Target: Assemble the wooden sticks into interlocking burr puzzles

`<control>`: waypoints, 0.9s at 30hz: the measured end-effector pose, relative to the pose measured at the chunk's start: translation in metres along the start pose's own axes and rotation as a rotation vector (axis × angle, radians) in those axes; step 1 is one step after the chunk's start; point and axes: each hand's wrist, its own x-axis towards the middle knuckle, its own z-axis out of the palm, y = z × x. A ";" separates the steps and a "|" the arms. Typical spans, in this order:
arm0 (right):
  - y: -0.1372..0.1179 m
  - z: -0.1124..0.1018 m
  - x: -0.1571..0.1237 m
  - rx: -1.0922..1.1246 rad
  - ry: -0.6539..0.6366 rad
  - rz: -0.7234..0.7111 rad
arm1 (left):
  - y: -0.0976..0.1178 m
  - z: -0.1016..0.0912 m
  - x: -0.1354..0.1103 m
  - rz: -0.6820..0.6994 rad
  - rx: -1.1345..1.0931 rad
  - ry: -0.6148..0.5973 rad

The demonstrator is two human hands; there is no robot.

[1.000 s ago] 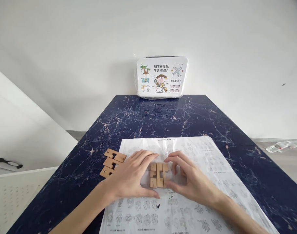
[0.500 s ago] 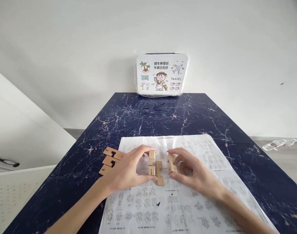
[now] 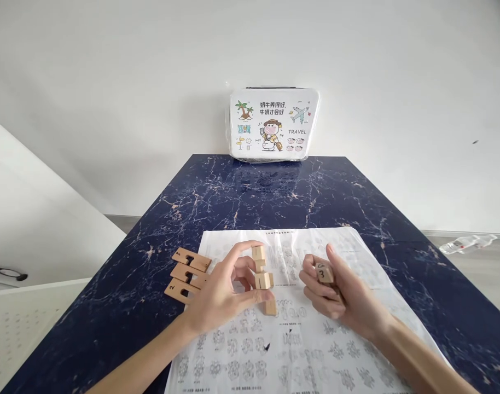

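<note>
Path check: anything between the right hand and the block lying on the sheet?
Nothing visible on the stretch of sheet between the right hand and the lying block. On its far side, the left hand and the notched block it holds cover part of it in this view.

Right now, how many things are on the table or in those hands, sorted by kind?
Wooden piece in the left hand: 1
Wooden block in the right hand: 1
Notched piece by the left thumb: 1
Flat slotted pieces: 3
Printed sheet: 1
White case: 1
Total: 8
</note>
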 end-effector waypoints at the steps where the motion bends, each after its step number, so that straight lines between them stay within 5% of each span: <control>1: 0.000 0.001 0.000 -0.005 0.000 0.027 | -0.001 0.001 0.000 -0.010 0.004 0.016; 5: -0.002 0.005 -0.001 -0.116 0.011 0.123 | -0.004 0.003 0.001 -0.061 0.018 0.079; 11: -0.001 0.003 -0.003 -0.114 0.053 0.010 | -0.005 0.008 0.001 -0.086 0.059 0.092; 18: -0.005 0.003 0.000 -0.109 0.029 0.069 | -0.003 0.009 0.001 -0.065 0.085 0.087; 27: 0.012 -0.006 -0.003 -0.197 -0.128 -0.096 | 0.001 0.013 -0.003 -0.031 0.060 0.101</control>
